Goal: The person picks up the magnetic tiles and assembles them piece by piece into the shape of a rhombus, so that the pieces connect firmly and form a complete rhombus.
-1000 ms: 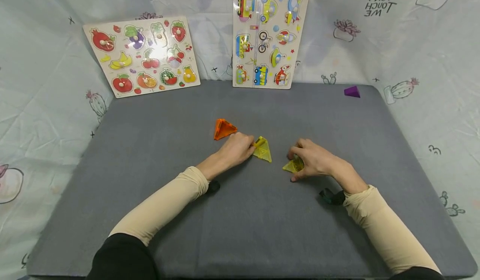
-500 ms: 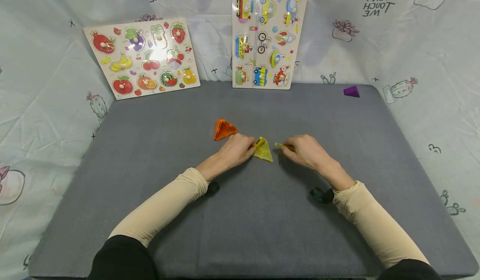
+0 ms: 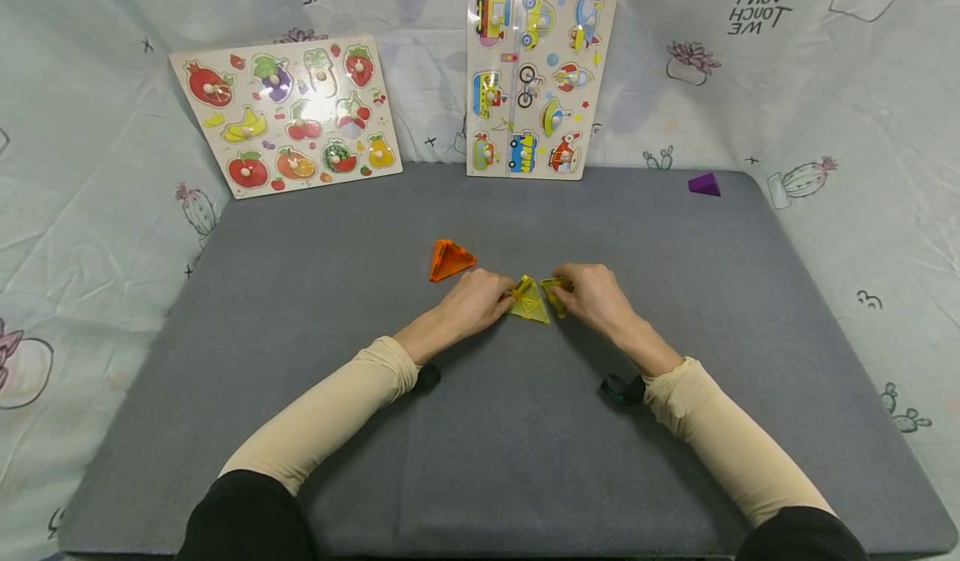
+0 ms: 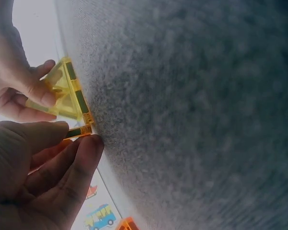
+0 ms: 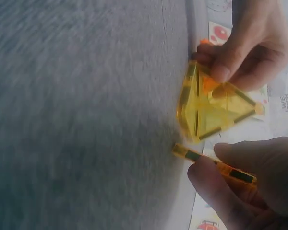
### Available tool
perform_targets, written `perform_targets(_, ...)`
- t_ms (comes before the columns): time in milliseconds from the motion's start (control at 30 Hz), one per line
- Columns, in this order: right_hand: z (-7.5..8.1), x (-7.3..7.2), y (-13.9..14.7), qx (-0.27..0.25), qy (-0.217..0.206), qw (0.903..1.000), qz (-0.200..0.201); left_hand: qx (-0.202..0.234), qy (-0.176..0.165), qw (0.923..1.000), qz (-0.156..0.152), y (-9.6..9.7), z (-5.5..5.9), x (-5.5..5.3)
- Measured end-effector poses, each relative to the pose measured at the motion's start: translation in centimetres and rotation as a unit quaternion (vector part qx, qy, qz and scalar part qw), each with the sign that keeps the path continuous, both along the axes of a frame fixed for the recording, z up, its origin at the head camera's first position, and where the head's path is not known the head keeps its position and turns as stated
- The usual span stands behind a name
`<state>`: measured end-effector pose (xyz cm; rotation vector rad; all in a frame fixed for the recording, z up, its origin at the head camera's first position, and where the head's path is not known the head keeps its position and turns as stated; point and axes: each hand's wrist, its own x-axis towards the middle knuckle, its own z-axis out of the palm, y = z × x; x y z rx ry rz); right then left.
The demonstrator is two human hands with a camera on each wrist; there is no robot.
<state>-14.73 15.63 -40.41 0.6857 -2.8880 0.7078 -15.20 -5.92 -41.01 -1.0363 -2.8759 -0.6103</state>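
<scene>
Near the middle of the grey table, my left hand (image 3: 474,301) pinches the left edge of joined yellow see-through magnetic tiles (image 3: 531,304). In the right wrist view these tiles (image 5: 216,112) form an angled shape with triangular faces. My right hand (image 3: 597,296) pinches a single yellow magnetic tile (image 3: 552,298) between thumb and fingers, just right of the joined ones. Seen edge-on in the right wrist view, that tile (image 5: 213,164) stands a small gap from the others. An orange magnetic-tile shape (image 3: 452,259) lies just behind my left hand.
A purple block (image 3: 705,184) lies at the table's far right corner. A fruit puzzle board (image 3: 288,115) and a vehicle puzzle board (image 3: 540,82) lean on the patterned cloth (image 3: 675,111) at the back. The grey table (image 3: 480,444) spreads in front of both hands.
My right hand has picked up the yellow tile from the table and carried it left, turning it, up to the joined tiles. The left hand has hardly moved.
</scene>
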Motion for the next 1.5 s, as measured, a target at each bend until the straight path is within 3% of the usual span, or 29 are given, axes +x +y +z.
perform_targets(367, -0.2, 0.3, -0.4, -0.034, -0.028, 0.9984, 0.037, -0.002, -0.005, 0.9999, -0.009, 0.2, -0.1, 0.0)
perform_targets(600, -0.4, 0.5, -0.7, -0.031, -0.025, 0.9970, 0.066, -0.022, -0.010, 0.9995, -0.019, 0.3, -0.2, 0.0)
perform_targets(767, -0.6, 0.6, -0.6, -0.039, -0.011, 0.9964, 0.075, -0.022, -0.023, 0.9995, -0.008, 0.2, 0.0, 0.0)
perform_targets(867, -0.7, 0.6, -0.4, -0.047, -0.005, 0.9952, 0.086, -0.005, -0.007, 0.9998, 0.017, -0.4, 0.7, 0.2)
perform_targets(933, -0.8, 0.6, -0.3, -0.053, -0.005, 0.9947, 0.088, 0.020, 0.034, 0.9982, 0.046, -1.3, 1.3, 0.1)
perform_targets(1033, -0.7, 0.6, -0.3, -0.057, -0.002, 0.9944, 0.089, 0.057, 0.106, 0.9874, 0.104, -3.2, 2.2, -0.7)
perform_targets(1100, -0.6, 0.6, -0.3, -0.057, 0.000, 0.9943, 0.090, 0.061, 0.122, 0.9807, 0.140, -4.6, 2.5, -1.4)
perform_targets(1167, -0.6, 0.5, -0.4, -0.058, 0.002, 0.9938, 0.095, 0.049, 0.099, 0.9803, 0.164, -5.7, 2.5, -2.2)
perform_targets(1333, -0.7, 0.5, -0.4, -0.069, 0.010, 0.9922, 0.103, 0.000, -0.021, 0.9836, 0.179, -7.6, 1.9, -3.4)
perform_targets(1500, -0.6, 0.6, -0.2, -0.079, 0.016, 0.9927, 0.090, 0.031, -0.083, 0.9819, 0.168, -8.3, 1.4, -3.9)
